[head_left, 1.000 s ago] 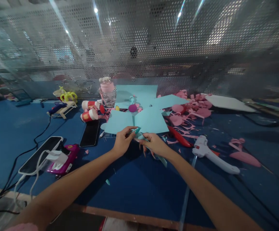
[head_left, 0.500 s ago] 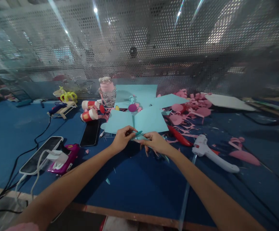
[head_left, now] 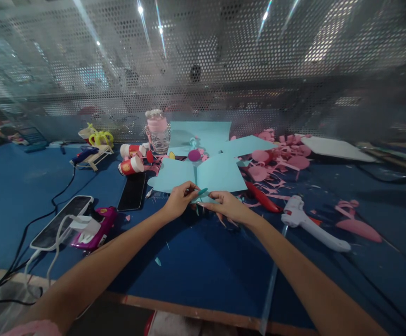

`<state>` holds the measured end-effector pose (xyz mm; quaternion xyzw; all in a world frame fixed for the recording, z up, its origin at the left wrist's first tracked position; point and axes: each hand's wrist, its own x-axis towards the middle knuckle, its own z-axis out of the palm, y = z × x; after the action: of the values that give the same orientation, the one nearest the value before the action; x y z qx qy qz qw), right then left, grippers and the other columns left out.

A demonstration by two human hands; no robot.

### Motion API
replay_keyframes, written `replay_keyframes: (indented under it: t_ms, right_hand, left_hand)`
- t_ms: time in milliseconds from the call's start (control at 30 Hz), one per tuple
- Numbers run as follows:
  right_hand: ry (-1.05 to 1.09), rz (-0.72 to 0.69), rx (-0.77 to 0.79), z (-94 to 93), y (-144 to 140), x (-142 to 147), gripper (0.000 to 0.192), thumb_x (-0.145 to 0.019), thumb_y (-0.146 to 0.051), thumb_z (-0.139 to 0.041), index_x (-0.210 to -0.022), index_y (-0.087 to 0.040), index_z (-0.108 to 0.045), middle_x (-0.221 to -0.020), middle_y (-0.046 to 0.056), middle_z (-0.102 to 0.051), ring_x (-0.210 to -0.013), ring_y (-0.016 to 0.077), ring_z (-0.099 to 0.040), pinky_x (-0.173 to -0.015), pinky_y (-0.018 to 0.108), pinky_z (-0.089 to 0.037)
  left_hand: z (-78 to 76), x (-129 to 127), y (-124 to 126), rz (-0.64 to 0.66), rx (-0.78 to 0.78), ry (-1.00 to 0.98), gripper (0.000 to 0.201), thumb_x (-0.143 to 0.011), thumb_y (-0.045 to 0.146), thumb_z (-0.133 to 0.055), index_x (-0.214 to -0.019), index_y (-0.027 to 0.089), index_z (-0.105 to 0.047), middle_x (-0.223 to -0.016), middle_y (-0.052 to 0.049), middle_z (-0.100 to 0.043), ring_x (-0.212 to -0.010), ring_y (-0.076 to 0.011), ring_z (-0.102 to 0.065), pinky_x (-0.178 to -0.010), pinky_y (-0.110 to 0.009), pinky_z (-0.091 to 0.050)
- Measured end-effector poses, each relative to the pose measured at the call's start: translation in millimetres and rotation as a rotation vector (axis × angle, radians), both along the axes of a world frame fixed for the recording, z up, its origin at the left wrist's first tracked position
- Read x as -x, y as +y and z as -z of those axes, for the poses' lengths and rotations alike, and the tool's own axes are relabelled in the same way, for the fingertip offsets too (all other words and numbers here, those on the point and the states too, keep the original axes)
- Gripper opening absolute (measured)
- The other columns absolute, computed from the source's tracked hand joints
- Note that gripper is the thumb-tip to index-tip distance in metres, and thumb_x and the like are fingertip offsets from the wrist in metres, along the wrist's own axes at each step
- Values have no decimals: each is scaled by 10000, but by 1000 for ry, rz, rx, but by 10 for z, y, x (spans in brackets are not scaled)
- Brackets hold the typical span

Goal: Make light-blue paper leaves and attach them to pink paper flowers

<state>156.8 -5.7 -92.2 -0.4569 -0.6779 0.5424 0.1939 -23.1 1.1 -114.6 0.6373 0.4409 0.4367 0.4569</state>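
My left hand [head_left: 181, 200] pinches a small dark teal paper piece [head_left: 203, 191] between thumb and fingertips. Facing it, my right hand [head_left: 229, 206] grips a light blue paper piece [head_left: 210, 199], its thumb and index finger closed on the edge and the other fingers curled beneath. The two pieces meet or overlap between the hands; whether they are joined I cannot tell. Just beyond the fingers lies a folded light blue paper sheet [head_left: 220, 175] with a raised crease. A purple oval [head_left: 194, 155] rests behind that fold.
At right are a white hot glue gun [head_left: 315, 228] with a long glue stick, a red-handled tool [head_left: 264, 198] and pink paper scraps [head_left: 276, 161]. Phones [head_left: 131, 192], a purple device [head_left: 96, 228], cables, paper cups [head_left: 131, 165] and a bottle [head_left: 158, 133] stand left. Perforated metal [head_left: 203, 60] closes the back.
Both hands stay almost in place, still on the small paper pieces. The teal piece has turned slightly, and the right hand's lower fingers have shifted. The whole view has moved a little.
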Motion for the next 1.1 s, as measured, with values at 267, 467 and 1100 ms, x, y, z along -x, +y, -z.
replay_keyframes:
  t_ms: [267,467,1100]
  right_hand:
    - [32,27,28,21,11,-7,527,-683,-424,-642,-1109,-133,-536,-324,-96,-467,-195,61,-351,-215,149,-240]
    - [51,18,28,30,29,-17,466,-697,-439,-614,-1047,-134,-573,-312,-90,-463,-195,59,-353,-218,137,-254]
    - [99,-43,48,45,47,-51,485,-727,-503,-563,-1042,-136,-529,-307,-102,-456,-192,62,-360,-220,139,-243]
  left_hand:
    - [14,2,19,73,47,-138,284,-691,369,-620,-825,130,-547,-658,23,-524,-538,-85,-538,-472,-210,-493]
    - [-18,7,37,100,123,-175,366,-575,370,-716,-758,126,-514,-597,45,-535,-508,-89,-558,-500,-231,-502]
    - [-26,62,82,111,332,-296,491,-629,607,-574,-723,130,-510,-547,25,-539,-473,-120,-578,-494,-275,-517]
